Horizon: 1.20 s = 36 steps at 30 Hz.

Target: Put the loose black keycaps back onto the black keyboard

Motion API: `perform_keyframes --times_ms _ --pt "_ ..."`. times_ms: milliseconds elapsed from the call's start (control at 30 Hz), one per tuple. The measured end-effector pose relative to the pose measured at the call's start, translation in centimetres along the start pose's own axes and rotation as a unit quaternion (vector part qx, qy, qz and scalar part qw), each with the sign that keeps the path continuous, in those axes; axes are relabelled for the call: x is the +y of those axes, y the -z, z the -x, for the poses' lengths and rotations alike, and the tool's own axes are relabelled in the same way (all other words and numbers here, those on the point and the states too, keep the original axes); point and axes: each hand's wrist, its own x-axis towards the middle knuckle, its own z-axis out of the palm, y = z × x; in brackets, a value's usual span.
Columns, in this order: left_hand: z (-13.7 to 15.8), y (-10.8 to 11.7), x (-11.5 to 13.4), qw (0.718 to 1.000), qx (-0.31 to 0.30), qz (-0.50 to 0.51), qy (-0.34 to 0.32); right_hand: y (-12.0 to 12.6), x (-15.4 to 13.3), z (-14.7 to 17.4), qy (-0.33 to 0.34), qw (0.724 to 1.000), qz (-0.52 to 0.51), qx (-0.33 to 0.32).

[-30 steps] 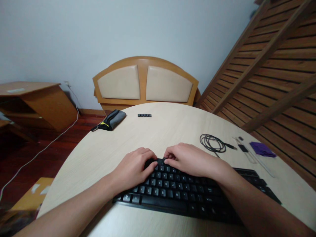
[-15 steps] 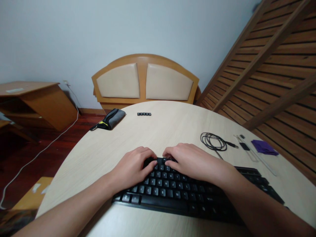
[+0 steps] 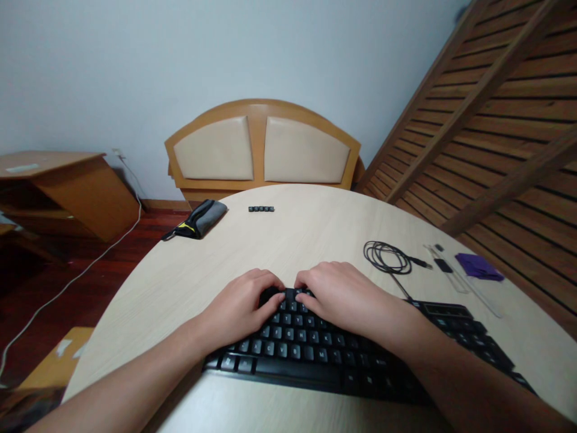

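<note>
A black keyboard lies on the round table in front of me, its right part partly covered by my right forearm. My left hand is closed at the keyboard's far edge, its fingers curled over the edge and its thumb on the top keys. Close beside it, my right hand grips the same far edge, thumb bent onto the upper keys. A narrow gap separates the two thumbs. The other fingertips are mostly hidden behind the hands. Farther back, several loose black keycaps stand in a short row.
A coiled black cable lies right of the hands. Beyond it are a thin wire tool with a black part and a folded purple cloth. A grey-black pouch sits at the table's far left edge. A padded chair stands behind.
The view has shifted slightly, so things appear a little farther left. Both hands keep nearly the same hold on the keyboard's far edge.
</note>
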Motion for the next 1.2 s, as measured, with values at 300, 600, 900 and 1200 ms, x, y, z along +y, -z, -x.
perform_keyframes --times_ms 300,600,900,1200 --pt "0.0 0.1 0.1 1.000 -0.009 -0.009 0.004 0.0 -1.6 0.0 -0.038 0.998 0.037 -0.027" --pt "-0.1 0.2 0.3 1.000 -0.009 -0.009 0.002 0.1 -1.3 0.0 -0.053 0.998 0.008 -0.032" --pt "0.1 0.1 0.4 1.000 -0.015 -0.011 0.010 -0.6 -1.6 0.1 -0.051 0.997 0.042 -0.030" --pt "0.1 0.1 0.3 1.000 -0.016 -0.012 0.006 -1.1 -2.2 -0.1 -0.053 0.996 0.055 -0.045"
